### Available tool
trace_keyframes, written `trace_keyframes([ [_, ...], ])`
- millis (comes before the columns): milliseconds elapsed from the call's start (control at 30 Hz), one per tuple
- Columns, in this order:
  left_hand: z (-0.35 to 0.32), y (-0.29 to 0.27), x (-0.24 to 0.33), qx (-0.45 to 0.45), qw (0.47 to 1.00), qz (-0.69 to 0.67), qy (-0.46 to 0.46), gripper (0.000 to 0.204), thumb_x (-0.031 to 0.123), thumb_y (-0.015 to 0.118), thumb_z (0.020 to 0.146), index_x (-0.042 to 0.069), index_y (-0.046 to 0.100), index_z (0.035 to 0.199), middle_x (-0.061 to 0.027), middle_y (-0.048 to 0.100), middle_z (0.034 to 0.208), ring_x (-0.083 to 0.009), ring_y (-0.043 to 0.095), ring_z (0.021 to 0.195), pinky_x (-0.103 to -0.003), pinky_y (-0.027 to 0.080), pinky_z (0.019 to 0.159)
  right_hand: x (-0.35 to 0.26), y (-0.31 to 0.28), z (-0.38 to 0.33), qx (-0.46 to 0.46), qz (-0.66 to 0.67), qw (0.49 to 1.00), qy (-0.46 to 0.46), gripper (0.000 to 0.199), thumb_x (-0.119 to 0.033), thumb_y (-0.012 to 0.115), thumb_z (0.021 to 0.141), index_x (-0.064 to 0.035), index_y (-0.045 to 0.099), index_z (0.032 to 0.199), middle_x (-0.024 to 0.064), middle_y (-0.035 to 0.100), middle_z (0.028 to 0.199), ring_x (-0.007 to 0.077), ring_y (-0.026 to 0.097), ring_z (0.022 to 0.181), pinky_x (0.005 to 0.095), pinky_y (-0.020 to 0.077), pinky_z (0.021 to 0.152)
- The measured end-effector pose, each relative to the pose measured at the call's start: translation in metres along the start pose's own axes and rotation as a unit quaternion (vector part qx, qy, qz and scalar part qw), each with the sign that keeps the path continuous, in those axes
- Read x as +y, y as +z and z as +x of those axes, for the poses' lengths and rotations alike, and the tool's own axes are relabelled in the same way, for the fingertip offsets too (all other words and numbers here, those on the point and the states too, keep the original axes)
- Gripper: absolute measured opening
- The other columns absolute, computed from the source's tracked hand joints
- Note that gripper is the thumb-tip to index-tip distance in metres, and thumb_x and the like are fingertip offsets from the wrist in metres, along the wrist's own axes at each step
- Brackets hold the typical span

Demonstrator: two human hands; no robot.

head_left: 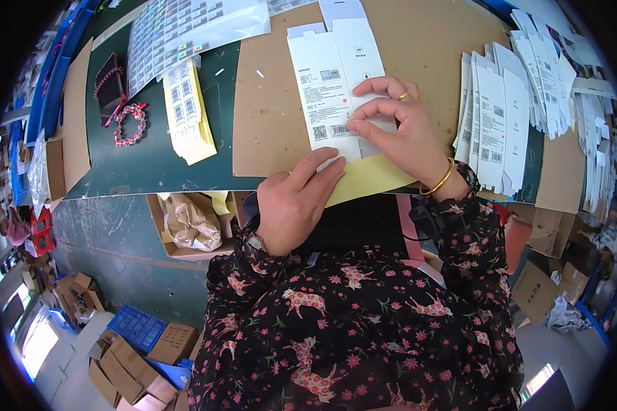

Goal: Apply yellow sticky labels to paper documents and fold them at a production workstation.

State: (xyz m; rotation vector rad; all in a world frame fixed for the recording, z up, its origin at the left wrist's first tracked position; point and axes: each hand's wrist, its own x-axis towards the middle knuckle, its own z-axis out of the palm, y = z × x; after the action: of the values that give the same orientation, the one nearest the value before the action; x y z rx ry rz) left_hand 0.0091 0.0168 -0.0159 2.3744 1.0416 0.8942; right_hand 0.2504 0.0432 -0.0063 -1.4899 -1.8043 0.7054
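A flat, unfolded white carton (322, 89) with printed text and codes lies on a brown cardboard sheet in front of me. My left hand (298, 202) is closed at its lower edge, fingertips on the carton and fingers pressed together around the end of a yellow paper strip (370, 179). The strip runs right, beneath my right wrist. My right hand (404, 127) is over the carton's right panel, thumb and forefinger pinched at the printed code. Anything between those fingertips is too small or hidden to make out.
Stacked flat white cartons (490, 120) stand at the right. On the left lie yellow label sheets (188, 116), a large sheet of shiny stickers (185, 34), a dark phone (110, 89) and a beaded bracelet (130, 127). Below the table edge sits an open box with crumpled brown paper (192, 222).
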Motion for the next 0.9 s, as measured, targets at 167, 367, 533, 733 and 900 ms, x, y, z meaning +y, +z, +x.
trace_keyframes([
  [167, 0.0017, -0.0035, 0.001, -0.01, 1.0, 0.001, -0.008, 0.026, 0.009, 0.082, 0.088, 0.011, 0.081, 0.114, -0.0006, 0.074, 0.118, -0.0174, 0.061, 0.057, -0.033, 0.05, 0.053, -0.0013, 0.0015, 0.001, 0.002, 0.005, 1.0, 0.008, 0.009, -0.017, 0.086, 0.088, -0.0113, 0.082, 0.094, -0.0004, 0.068, 0.13, 0.026, 0.05, 0.133, 0.0398, 0.039, 0.116],
  [367, 0.0037, -0.0063, 0.0041, -0.032, 0.999, -0.023, -0.033, 0.03, 0.001, 0.084, 0.086, 0.008, 0.08, 0.115, -0.0077, 0.075, 0.121, -0.0217, 0.073, 0.074, -0.033, 0.059, 0.064, -0.002, 0.0016, 0.0017, 0.0, -0.006, 1.0, 0.013, 0.009, -0.016, 0.087, 0.088, -0.0118, 0.083, 0.094, -0.0003, 0.067, 0.13, 0.0261, 0.049, 0.131, 0.0401, 0.0385, 0.116],
  [533, 0.0035, -0.0061, 0.0038, -0.033, 0.998, -0.028, -0.035, 0.03, 0.001, 0.084, 0.086, 0.008, 0.08, 0.115, -0.008, 0.076, 0.121, -0.0219, 0.073, 0.074, -0.033, 0.059, 0.065, -0.0017, 0.0021, 0.0007, 0.001, -0.008, 1.0, 0.014, 0.009, -0.016, 0.087, 0.087, -0.0124, 0.083, 0.095, -0.0004, 0.067, 0.13, 0.0263, 0.049, 0.131, 0.0401, 0.0386, 0.116],
  [733, 0.0028, -0.0029, 0.0018, -0.016, 0.999, -0.026, -0.026, 0.028, 0.003, 0.084, 0.086, 0.009, 0.081, 0.114, -0.0064, 0.075, 0.121, -0.02, 0.073, 0.073, -0.032, 0.057, 0.062, -0.0022, 0.0036, 0.0005, 0.005, -0.007, 1.0, 0.015, 0.009, -0.015, 0.087, 0.087, -0.0123, 0.083, 0.094, -0.0003, 0.068, 0.129, 0.0264, 0.049, 0.131, 0.0401, 0.0389, 0.116],
  [900, 0.0024, -0.0004, -0.0011, 0.0, 1.0, -0.02, -0.009, 0.026, 0.007, 0.083, 0.086, 0.01, 0.081, 0.112, -0.0035, 0.074, 0.122, -0.0163, 0.071, 0.07, -0.031, 0.053, 0.057, -0.0012, 0.0048, 0.0005, 0.011, -0.01, 1.0, 0.012, 0.008, -0.014, 0.087, 0.087, -0.0119, 0.084, 0.094, 0.0001, 0.068, 0.128, 0.0268, 0.05, 0.131, 0.0401, 0.0397, 0.115],
])
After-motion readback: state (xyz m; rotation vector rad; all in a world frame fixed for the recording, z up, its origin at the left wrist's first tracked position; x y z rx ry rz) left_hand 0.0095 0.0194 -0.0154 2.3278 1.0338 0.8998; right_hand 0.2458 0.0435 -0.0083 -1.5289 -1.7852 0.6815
